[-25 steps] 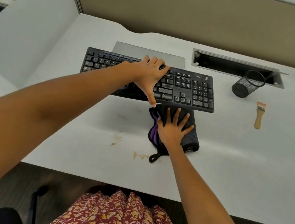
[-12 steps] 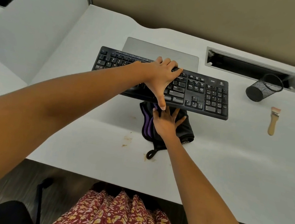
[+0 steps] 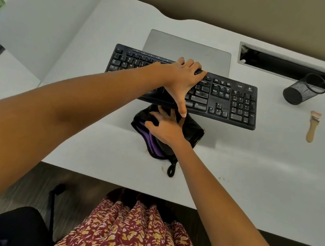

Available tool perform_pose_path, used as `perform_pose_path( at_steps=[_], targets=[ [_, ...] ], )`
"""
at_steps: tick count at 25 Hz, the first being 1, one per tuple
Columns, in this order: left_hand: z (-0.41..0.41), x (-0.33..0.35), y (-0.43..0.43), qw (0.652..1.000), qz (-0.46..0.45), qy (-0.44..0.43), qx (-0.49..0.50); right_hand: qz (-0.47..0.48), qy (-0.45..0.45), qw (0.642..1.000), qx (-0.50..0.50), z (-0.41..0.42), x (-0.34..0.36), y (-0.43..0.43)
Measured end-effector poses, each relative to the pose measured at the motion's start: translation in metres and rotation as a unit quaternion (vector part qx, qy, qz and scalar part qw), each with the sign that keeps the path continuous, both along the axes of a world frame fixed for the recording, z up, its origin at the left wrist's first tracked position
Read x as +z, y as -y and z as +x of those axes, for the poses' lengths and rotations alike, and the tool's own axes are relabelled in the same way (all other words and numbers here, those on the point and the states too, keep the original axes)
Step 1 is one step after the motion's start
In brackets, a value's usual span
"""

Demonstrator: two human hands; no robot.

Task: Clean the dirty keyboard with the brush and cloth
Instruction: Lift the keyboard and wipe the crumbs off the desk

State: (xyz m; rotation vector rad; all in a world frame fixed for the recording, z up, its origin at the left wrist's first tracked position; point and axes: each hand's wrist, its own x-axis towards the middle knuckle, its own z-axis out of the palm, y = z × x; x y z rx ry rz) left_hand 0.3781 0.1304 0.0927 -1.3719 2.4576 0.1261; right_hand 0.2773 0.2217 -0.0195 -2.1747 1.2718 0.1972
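The black keyboard (image 3: 231,98) lies across the white desk (image 3: 263,170). My left hand (image 3: 183,78) grips it mid-length, fingers curled over the far edge and thumb down at the near edge. A black cloth with purple lining (image 3: 194,131) sits just in front of the keyboard, partly tucked under its near edge. My right hand (image 3: 165,127) presses on the cloth with spread fingers, whose tips reach beneath the keyboard. The wooden-handled brush (image 3: 312,125) lies on the desk to the right, untouched.
A grey flat pad or laptop (image 3: 186,48) lies behind the keyboard. A black mesh cup (image 3: 301,90) lies tipped by the open cable slot (image 3: 276,62). Small brown crumbs (image 3: 161,168) dot the desk near its front edge. A partition wall stands at left.
My right hand has pushed the cloth away from me, up to and partly under the keyboard's near edge. My left hand has kept its hold on the keyboard.
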Motion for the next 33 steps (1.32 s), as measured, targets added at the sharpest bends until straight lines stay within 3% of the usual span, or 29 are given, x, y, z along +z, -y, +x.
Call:
perform_pose_path(
  at_steps=[4, 11, 18, 25, 30, 33],
  targets=[
    [0.005, -0.01, -0.011, 1.0, -0.004, -0.008, 0.003, -0.052, -0.031, 0.998, 0.001, 0.006, -0.008, -0.02],
    [0.003, -0.02, -0.022, 1.0, 0.007, -0.01, 0.008, -0.01, 0.121, 0.99, -0.067, 0.013, -0.013, -0.051],
    [-0.009, -0.024, -0.027, 1.0, 0.018, -0.009, 0.009, -0.16, 0.069, 0.984, -0.041, 0.0, -0.021, -0.079],
    [-0.018, -0.028, -0.035, 1.0, 0.019, -0.008, 0.008, -0.229, 0.003, 0.973, -0.02, -0.015, -0.032, -0.1],
    [-0.024, -0.031, -0.037, 1.0, 0.023, -0.009, 0.008, -0.234, 0.088, 0.965, -0.082, -0.017, -0.02, -0.094],
    [-0.031, -0.034, -0.036, 1.0, 0.026, -0.007, 0.004, -0.26, 0.029, 0.964, -0.054, -0.01, -0.028, -0.095]
  ],
)
